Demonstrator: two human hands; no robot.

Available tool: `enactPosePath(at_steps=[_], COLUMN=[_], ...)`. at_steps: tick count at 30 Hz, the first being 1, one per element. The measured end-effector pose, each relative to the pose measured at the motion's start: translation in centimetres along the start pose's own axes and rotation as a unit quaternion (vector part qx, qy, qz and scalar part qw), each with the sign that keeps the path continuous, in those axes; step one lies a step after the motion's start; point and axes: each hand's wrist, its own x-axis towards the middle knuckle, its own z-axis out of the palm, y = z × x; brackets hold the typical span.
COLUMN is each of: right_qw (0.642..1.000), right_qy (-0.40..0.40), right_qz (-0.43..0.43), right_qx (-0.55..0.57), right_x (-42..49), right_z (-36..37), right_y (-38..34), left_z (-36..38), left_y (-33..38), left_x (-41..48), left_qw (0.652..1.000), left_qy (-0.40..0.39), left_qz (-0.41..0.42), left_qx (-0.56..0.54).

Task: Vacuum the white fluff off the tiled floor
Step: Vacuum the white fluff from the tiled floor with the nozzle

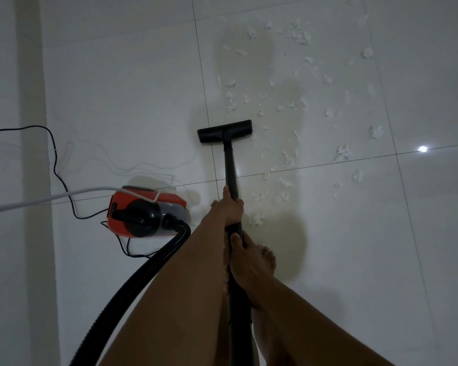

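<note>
Head view. Both hands curl round the black wand (230,165): the left hand (229,207) grips farther down the tube, the right hand (246,260) just behind it. The floor head (225,131) sits flat on the tiled floor (122,75), its left end across a grout line (209,122). White fluff (300,37) lies scattered ahead and to the right of the head — the nearest scraps just off its right end, one clump beside the wand near the left hand. Open tile runs left of the head to the red canister (146,207), well apart at lower left. Its ribbed hose (140,276) curves under the left arm. A black cord (54,154) and a white cable (37,200) trail toward the left edge.
</note>
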Motion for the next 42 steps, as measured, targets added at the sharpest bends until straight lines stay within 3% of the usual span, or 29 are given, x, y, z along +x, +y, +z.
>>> enactPosePath(at_steps=[6, 8, 23, 42], right_qw=[0.986, 0.991, 0.998, 0.989], right_qy=[-0.16, -0.135, -0.055, -0.08], right_qz=[0.02, 0.02, -0.011, 0.064], right_qx=[0.035, -0.002, 0.033, 0.103], right_x=[1.5, 3.1, 7.1, 12.6], right_z=[-0.1, 0.6, 4.0, 6.5], right_y=[-1.8, -2.3, -8.1, -15.6], left_z=[-0.8, -1.3, -8.1, -14.7], left_y=[1.5, 2.1, 7.4, 13.1], left_x=[3.1, 3.6, 3.3, 8.2], left_qw=[1.0, 1.0, 0.999, 0.999], left_qy=[-0.015, -0.015, -0.019, 0.003], left_qz=[-0.006, -0.008, 0.022, 0.023], left_qx=[0.019, 0.015, 0.037, 0.046])
